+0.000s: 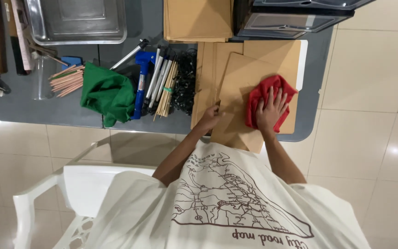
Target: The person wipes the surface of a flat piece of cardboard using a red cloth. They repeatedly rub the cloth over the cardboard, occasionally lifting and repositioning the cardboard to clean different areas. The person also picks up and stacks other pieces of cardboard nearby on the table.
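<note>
Brown card folders [249,74] lie fanned at the three o'clock end of the grey table [33,103], and the top one is where we're working: our right hand [270,112] lies flat on a crumpled red cloth [266,94], fingers spread and pressing it onto the folder's face. Our left hand [209,118] is at the folder's nine o'clock edge, fingers curled around it, pinning it steady. The folder hangs a little over the table's six o'clock rim, toward our white printed shirt [226,203]. How far along? Hard to call, we'd say: the cloth sits mid-face on the top folder, the card looks equally clean all over, and more folders lie beneath, with another stack [198,19] at twelve o'clock, so plenty may remain. Over at nine o'clock from the folders sit a tangle of black clips [185,80], a bundle of thin wooden sticks [166,90], a blue-handled tool [141,78] and a bunched green cloth [108,94]. A steel tray [77,20] rests at eleven o'clock, and a white plastic chair [58,198] stands at seven o'clock.
</note>
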